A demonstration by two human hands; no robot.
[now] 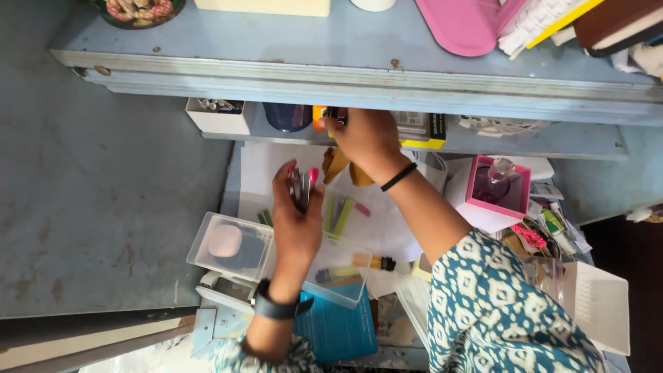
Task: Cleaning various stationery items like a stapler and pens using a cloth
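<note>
Pens [304, 188], slim, light and stiff, judged slippery when bunched, are gripped mid-barrel in the closed left hand [295, 221] above the cluttered shelf [262, 166], while the right hand [366, 138] is closed on a small object [334, 112] at the upper shelf's front edge.

Matt, scuffed painted metal shelf [207, 48]; clear glossy plastic box [231, 247]; smooth pink plastic case [466, 24].
</note>
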